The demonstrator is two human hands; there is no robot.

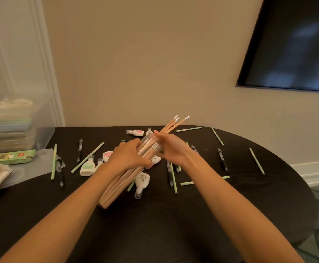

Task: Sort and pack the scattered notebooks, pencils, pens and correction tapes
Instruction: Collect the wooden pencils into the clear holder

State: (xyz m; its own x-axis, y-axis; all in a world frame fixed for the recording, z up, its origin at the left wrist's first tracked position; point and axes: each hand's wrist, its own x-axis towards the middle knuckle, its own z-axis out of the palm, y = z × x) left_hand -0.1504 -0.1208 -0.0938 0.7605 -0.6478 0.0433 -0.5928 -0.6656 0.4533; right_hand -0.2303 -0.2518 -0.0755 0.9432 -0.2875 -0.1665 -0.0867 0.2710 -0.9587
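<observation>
1. A translucent bin (46,133) at the left edge of the table (154,224) held blurred stacked items; a green box (9,157) lay before it.
2. The left hand (128,158) was wrapped tightly round a bundle of wooden pencils (117,188), above the table's middle.
3. The pencils ran slantwise through a clear tube (149,149), eraser ends poking out far-right.
4. The right hand (172,149) clasped the tube's far end, fingers curled.
5. Correction tapes (86,168), pens (222,159) and green pencils (257,161) lay scattered around.
</observation>
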